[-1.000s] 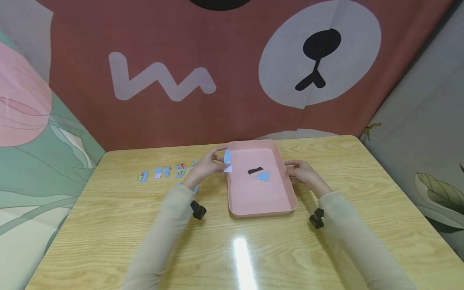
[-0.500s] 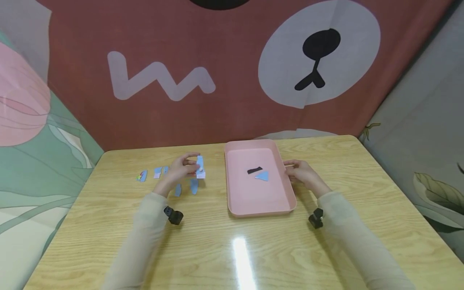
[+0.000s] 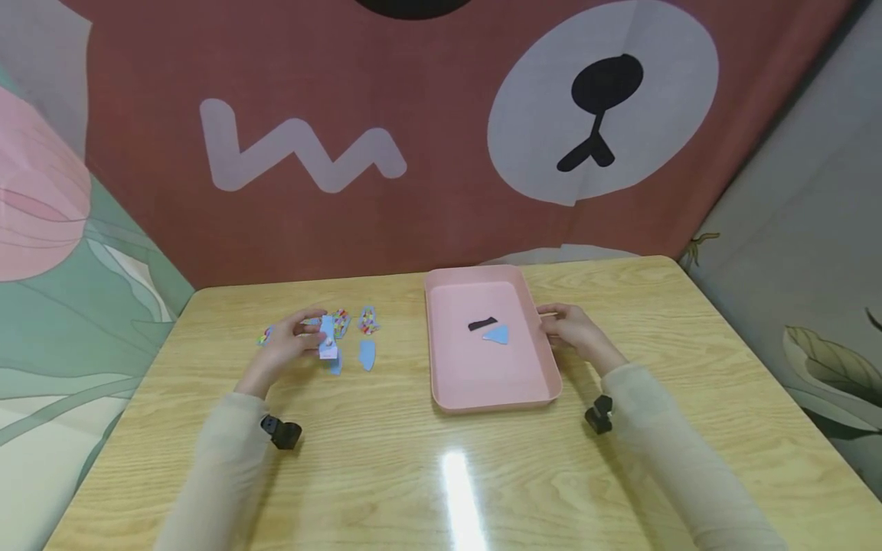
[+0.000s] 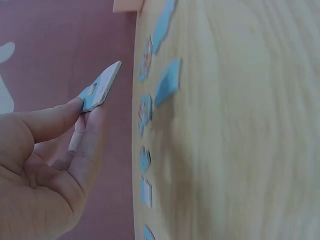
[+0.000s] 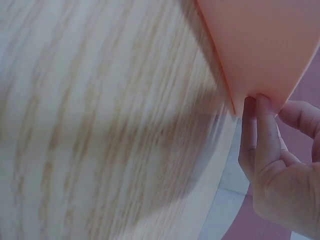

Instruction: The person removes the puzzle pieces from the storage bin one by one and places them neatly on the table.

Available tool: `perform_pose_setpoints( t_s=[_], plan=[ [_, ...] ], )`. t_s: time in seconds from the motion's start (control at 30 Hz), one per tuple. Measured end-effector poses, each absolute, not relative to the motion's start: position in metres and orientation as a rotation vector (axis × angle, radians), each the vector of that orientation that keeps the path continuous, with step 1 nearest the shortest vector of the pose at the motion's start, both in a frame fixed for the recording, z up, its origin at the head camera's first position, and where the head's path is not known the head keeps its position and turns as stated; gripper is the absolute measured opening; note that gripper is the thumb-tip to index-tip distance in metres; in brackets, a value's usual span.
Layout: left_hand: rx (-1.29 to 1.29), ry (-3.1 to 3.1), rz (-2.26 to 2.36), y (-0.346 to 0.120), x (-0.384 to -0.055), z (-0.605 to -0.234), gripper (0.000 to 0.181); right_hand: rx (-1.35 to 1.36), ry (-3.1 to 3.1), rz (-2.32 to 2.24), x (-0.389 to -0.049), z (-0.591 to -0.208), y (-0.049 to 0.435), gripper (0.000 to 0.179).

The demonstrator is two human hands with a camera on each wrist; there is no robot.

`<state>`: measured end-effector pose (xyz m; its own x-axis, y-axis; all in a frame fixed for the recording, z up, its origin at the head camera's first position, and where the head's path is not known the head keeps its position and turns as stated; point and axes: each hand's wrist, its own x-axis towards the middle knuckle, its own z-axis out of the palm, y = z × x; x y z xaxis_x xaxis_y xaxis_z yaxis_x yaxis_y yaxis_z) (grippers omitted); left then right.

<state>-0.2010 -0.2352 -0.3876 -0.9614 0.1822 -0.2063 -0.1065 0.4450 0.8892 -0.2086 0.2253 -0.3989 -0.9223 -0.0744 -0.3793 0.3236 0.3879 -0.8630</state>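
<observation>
My left hand (image 3: 284,350) pinches a blue and pale-lilac puzzle piece (image 3: 328,338) between thumb and fingers, above other loose pieces. In the left wrist view, that puzzle piece (image 4: 101,89) is raised off the tabletop and tilted. Against the right side of a pink tray (image 3: 496,386) rests my right hand (image 3: 577,333). Seen from the right wrist, its fairly straight fingers (image 5: 267,130) touch the tray's outer wall (image 5: 260,50). A black strip (image 3: 482,324) and a light-blue, roughly triangular piece (image 3: 496,334) lie inside the tray.
Blue pieces lie near the left hand, one blue piece (image 3: 367,355) among them. Two multicoloured pieces, one at the right (image 3: 368,320) and one closer to the hand (image 3: 341,323), lie behind. The wooden table (image 3: 386,474) ends at a printed cloth (image 3: 310,229).
My left hand has moved left from the tray's left rim to above the loose pieces, carrying the puzzle piece with it. My right hand stays at the tray's right side.
</observation>
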Motion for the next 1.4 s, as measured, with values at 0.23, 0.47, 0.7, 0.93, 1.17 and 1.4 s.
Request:
perform_pose_setpoints(
  t_s=[0.23,0.47,0.7,0.93,1.17,1.4],
  plan=[
    [0.057,2.445,1.496,-0.251,-0.195,-0.393,0.052,0.208,2.304,-1.537,-0.209,-0.400,0.226,0.052],
    [0.031,2.432,1.391,-0.259,-0.192,-0.398,0.055,0.195,2.298,-1.555,-0.208,-0.400,0.226,0.052],
    [-0.037,2.396,1.371,-0.262,-0.192,-0.404,0.055,0.211,2.291,-1.557,-0.209,-0.401,0.226,0.053],
    [-0.075,2.383,1.372,-0.264,-0.193,-0.408,0.056,0.208,2.289,-1.561,-0.209,-0.401,0.226,0.052],
    [-0.097,2.410,1.326,-0.262,-0.193,-0.407,0.054,0.209,2.281,-1.576,-0.210,-0.402,0.227,0.052],
    [-0.090,2.418,1.327,-0.259,-0.195,-0.409,0.052,0.209,2.280,-1.581,-0.209,-0.401,0.228,0.052]
  ],
)
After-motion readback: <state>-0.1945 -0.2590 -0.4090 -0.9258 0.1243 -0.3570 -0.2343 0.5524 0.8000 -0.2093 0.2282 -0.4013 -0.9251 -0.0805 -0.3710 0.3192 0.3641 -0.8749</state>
